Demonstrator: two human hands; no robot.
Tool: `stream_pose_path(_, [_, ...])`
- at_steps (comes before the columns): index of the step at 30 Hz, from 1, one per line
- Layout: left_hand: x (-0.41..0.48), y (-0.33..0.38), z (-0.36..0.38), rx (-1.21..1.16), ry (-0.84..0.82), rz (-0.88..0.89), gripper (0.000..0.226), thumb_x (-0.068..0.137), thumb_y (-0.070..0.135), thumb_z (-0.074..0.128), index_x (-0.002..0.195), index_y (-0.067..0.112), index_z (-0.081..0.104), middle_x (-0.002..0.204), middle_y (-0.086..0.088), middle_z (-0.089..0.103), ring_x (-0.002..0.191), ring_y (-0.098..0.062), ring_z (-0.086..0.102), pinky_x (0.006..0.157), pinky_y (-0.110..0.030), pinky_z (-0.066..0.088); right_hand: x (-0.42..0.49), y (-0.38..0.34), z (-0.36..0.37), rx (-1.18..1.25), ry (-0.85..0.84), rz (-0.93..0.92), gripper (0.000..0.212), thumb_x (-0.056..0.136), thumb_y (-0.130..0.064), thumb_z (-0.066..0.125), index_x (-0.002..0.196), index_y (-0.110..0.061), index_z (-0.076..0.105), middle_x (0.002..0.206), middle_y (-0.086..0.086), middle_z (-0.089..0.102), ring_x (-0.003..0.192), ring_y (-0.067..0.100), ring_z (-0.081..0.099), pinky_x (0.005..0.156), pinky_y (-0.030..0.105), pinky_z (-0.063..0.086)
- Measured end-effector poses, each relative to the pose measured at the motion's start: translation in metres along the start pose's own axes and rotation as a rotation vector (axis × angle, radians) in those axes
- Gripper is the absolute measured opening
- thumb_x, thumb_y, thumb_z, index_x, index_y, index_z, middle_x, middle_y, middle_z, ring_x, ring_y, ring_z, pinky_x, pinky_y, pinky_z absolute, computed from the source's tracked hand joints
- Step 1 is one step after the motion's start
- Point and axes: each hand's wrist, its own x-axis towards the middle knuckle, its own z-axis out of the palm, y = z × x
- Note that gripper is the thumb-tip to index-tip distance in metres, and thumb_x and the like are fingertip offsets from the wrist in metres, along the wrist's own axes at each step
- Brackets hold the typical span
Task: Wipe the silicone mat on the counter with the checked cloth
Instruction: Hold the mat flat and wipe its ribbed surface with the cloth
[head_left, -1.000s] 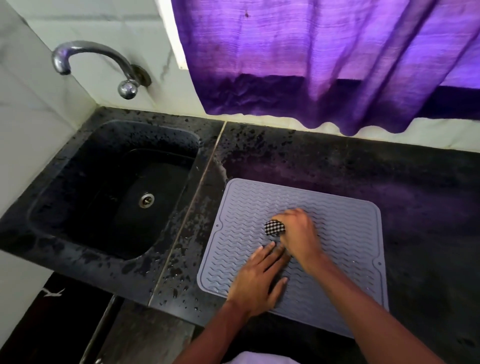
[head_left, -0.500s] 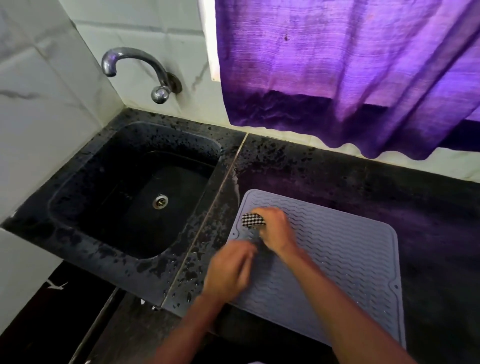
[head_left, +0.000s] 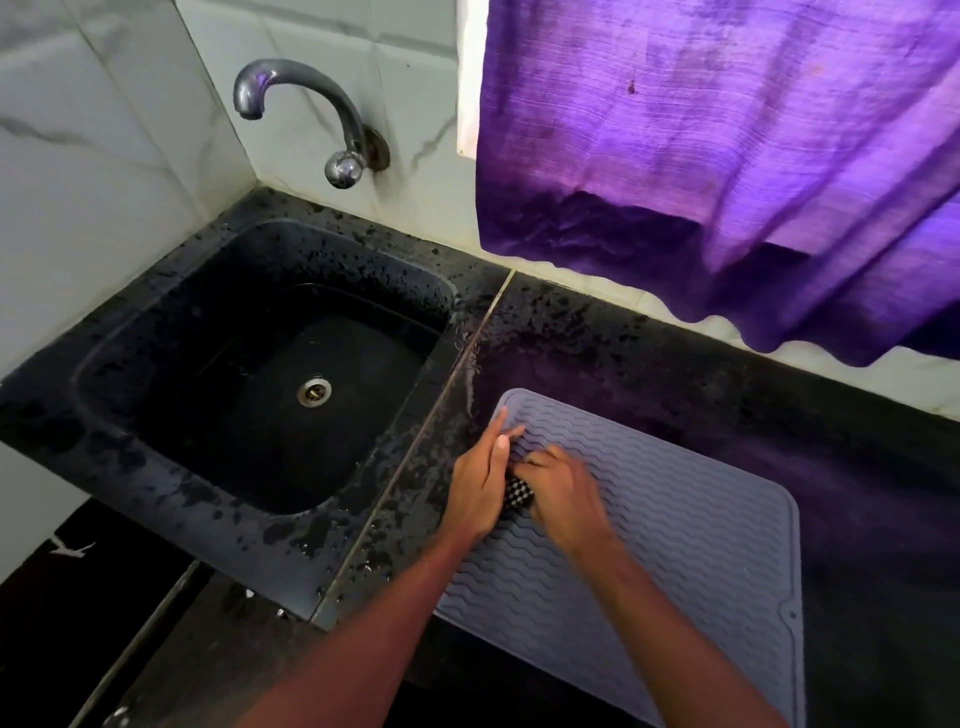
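A grey silicone mat (head_left: 691, 530) with a wavy ribbed surface lies flat on the black counter, right of the sink. My right hand (head_left: 563, 496) is closed on a small bunched black-and-white checked cloth (head_left: 518, 493) and presses it onto the mat's left part. Only a small patch of the cloth shows between my two hands. My left hand (head_left: 480, 480) lies along the mat's left edge with fingers stretched out flat, touching the cloth's left side and the mat.
A black sink (head_left: 270, 379) with a metal drain sits left of the mat, under a wall tap (head_left: 311, 114). The black counter (head_left: 857, 467) is speckled with water drops. A purple curtain (head_left: 727, 156) hangs over the back wall. The counter's front edge runs below my forearms.
My right hand has slid the cloth toward the mat's left edge. My left hand has moved forward along that edge and flattened beside the cloth. The camera has shifted toward the sink.
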Motion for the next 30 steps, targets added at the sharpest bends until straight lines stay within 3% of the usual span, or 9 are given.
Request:
stream_pose_path(3, [0.001,-0.010,0.000,0.077,0.012,0.090,0.048,0.108,0.032,0.037,0.147,0.009,0.052,0.135,0.005,0.065,0.128,0.005,0.055,0.110,-0.016,0.039,-0.011,0.022,-0.014,0.008,-0.085,-0.043,0.043,0.050,-0.012,0.086,0.088,-0.025,0.072,0.086,-0.008,0.066,0.088,0.017,0.057,0.073,0.033,0.049])
stream_pose_path(6, [0.002,-0.020,0.003,0.167,0.003,0.169,0.047,0.106,0.033,0.040,0.139,0.007,0.060,0.137,0.002,0.065,0.129,-0.002,0.057,0.112,-0.027,0.043,-0.033,0.053,-0.023,0.022,-0.108,-0.047,0.044,0.050,-0.017,0.087,0.090,-0.029,0.072,0.085,-0.010,0.067,0.085,0.018,0.060,0.071,0.030,0.050])
stream_pose_path(10, [0.003,-0.037,0.006,0.367,-0.104,0.337,0.045,0.098,0.012,0.051,0.143,0.008,0.056,0.143,-0.005,0.060,0.135,-0.016,0.052,0.113,-0.037,0.041,-0.061,0.091,-0.037,0.001,-0.151,-0.073,0.039,0.052,-0.018,0.081,0.088,-0.031,0.072,0.084,-0.013,0.066,0.081,0.015,0.061,0.069,0.026,0.048])
stream_pose_path(15, [-0.001,-0.043,0.000,0.709,-0.201,0.617,0.047,0.106,0.024,0.039,0.147,0.004,0.052,0.156,-0.012,0.047,0.145,-0.026,0.042,0.122,-0.039,0.032,-0.068,0.109,-0.049,-0.039,-0.290,-0.013,0.042,0.054,-0.021,0.086,0.090,-0.033,0.070,0.087,-0.015,0.067,0.083,0.015,0.060,0.071,0.029,0.050])
stream_pose_path(23, [-0.005,-0.037,0.000,0.866,-0.246,0.555,0.054,0.109,0.031,0.028,0.158,0.007,0.034,0.165,-0.010,0.030,0.154,-0.023,0.026,0.127,-0.038,0.021,-0.018,0.032,-0.030,-0.024,-0.182,-0.186,0.053,0.055,-0.011,0.084,0.101,-0.030,0.069,0.099,-0.012,0.067,0.095,0.017,0.053,0.080,0.033,0.041])
stream_pose_path(26, [-0.004,-0.038,-0.002,0.861,-0.259,0.550,0.054,0.109,0.031,0.028,0.157,0.008,0.035,0.166,-0.009,0.031,0.154,-0.021,0.027,0.126,-0.037,0.022,-0.014,0.039,-0.023,0.009,-0.212,-0.253,0.056,0.056,0.001,0.078,0.103,-0.027,0.070,0.098,-0.011,0.065,0.093,0.018,0.051,0.081,0.034,0.042])
stream_pose_path(30, [-0.003,-0.038,-0.004,0.833,-0.279,0.526,0.053,0.110,0.032,0.029,0.158,0.010,0.034,0.167,-0.006,0.028,0.155,-0.019,0.023,0.127,-0.036,0.019,-0.021,0.064,-0.034,-0.011,-0.269,-0.318,0.048,0.061,0.000,0.072,0.101,-0.027,0.070,0.100,-0.009,0.066,0.099,0.018,0.051,0.091,0.033,0.040])
